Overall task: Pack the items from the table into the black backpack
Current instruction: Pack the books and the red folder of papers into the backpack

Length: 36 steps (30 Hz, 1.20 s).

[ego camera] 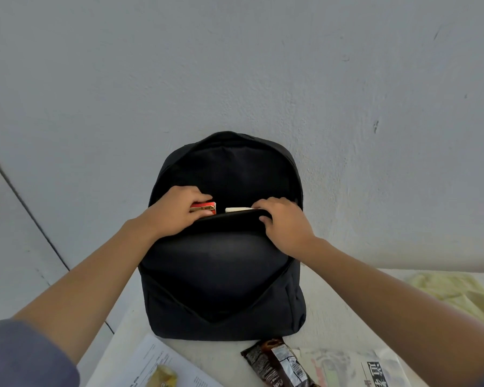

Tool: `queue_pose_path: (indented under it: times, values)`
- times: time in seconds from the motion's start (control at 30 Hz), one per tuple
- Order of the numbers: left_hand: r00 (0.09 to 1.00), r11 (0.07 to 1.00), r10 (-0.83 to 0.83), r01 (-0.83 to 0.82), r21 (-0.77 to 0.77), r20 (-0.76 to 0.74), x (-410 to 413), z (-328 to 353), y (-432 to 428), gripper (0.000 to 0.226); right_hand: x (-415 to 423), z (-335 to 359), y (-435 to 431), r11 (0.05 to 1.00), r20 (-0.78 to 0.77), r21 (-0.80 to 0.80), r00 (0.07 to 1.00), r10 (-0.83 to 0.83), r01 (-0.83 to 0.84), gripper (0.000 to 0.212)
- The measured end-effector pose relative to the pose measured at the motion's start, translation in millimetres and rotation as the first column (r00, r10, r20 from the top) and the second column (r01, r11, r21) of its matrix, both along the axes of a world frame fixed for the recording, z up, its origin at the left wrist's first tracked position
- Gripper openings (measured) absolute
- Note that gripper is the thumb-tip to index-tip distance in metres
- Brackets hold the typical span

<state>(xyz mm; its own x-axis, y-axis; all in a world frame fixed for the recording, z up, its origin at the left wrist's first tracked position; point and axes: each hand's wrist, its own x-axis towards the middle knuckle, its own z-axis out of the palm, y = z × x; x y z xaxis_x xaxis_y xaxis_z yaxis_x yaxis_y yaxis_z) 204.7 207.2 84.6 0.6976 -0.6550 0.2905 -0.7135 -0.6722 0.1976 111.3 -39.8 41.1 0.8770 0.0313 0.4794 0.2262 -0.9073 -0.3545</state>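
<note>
The black backpack (221,269) stands upright on the white table (333,311) against the wall, its main compartment unzipped and gaping. My left hand (176,210) grips a small red and white box (207,208) at the opening's left side. My right hand (285,222) holds the front lip of the opening, fingers curled over its edge. A white flat item (236,210) pokes up inside the bag between my hands. A dark brown snack packet (277,364) lies on the table in front of the bag.
A printed paper sheet (157,361) with a yellowish item (165,377) on it lies at the front left. A newspaper (355,367) lies at the front right. A pale yellow cloth (453,291) sits at the right. The wall is right behind the bag.
</note>
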Motion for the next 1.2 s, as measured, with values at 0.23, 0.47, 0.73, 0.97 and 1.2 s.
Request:
queue_pose_path:
  times: [0.23,0.47,0.73,0.97,1.2]
  values:
    - [0.995,0.992,-0.036,0.047,-0.120,0.098,-23.9,4.2,0.2,0.036,-9.3,-2.6,0.2,0.988,0.275,-0.153,0.961,0.035,0.007,0.014]
    - [0.994,0.993,-0.051,0.040,0.109,0.093,-72.6,-11.6,-11.5,0.079,-40.1,-1.1,-10.6,0.998,-0.247,0.011,0.967,0.055,-0.054,0.059]
    - [0.944,0.987,-0.024,-0.031,0.161,0.330,-91.1,-36.8,-31.4,0.044,-68.9,5.3,-13.0,0.989,-0.264,-0.136,0.961,-0.084,0.050,0.065]
    - [0.938,0.998,0.023,-0.040,0.044,0.346,-99.1,-41.0,-48.5,0.043,-83.2,-0.1,-25.0,0.985,-0.201,-0.137,0.970,-0.136,0.110,0.071]
    - [0.993,0.996,0.083,-0.081,-0.025,0.088,-113.5,-34.9,-42.5,0.049,-115.7,-16.3,-68.5,0.997,0.086,0.041,0.995,0.058,-0.062,0.028]
